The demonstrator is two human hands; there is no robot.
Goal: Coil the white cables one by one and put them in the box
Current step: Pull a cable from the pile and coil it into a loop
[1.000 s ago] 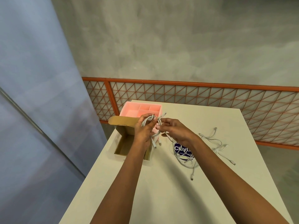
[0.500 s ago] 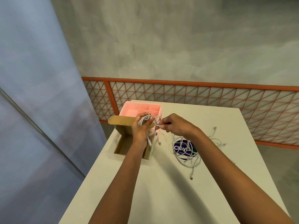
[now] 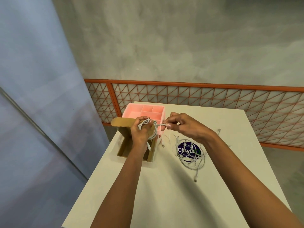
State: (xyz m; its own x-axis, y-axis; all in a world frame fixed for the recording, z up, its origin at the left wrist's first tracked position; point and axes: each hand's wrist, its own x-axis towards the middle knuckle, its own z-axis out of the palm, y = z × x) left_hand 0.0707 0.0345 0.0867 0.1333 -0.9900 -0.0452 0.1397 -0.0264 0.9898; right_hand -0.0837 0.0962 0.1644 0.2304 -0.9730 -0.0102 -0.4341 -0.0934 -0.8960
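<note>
White cable (image 3: 145, 122), mostly coiled, sits gripped in your left hand (image 3: 139, 134) above the open cardboard box (image 3: 123, 148); your right hand (image 3: 185, 127) pinches its free end. The box's visible floor looks bare. Tangled loose cables (image 3: 191, 153) remain on the table (image 3: 164, 186).

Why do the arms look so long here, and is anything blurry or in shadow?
Head view: wide-angle lens stretches the forearms and bows the orange railing. Head view: soft light, faint arm shadows on the table. Head view: the cable tail below the right hand is motion-smeared; the loose cables look sharp.
</note>
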